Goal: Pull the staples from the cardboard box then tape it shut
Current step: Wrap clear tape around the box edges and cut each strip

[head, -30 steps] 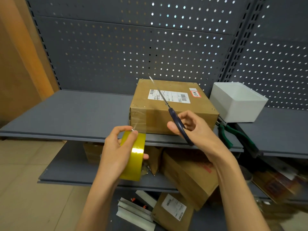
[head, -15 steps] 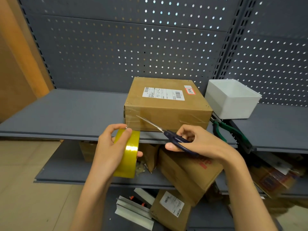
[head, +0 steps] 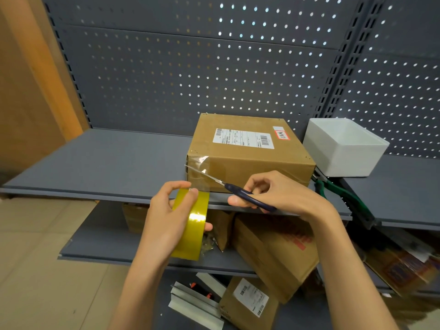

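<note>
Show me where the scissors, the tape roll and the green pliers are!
scissors (head: 247,195): head view, on the dark handle.
tape roll (head: 194,222): head view, on its shiny yellow outer band.
green pliers (head: 342,195): head view, on a green handle.

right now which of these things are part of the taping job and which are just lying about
In use:
- cardboard box on the upper shelf
- yellow tape roll, held by the left hand
- scissors, held by the right hand

Lying about:
- white bin
- green-handled pliers
- boxes on the lower shelf
</note>
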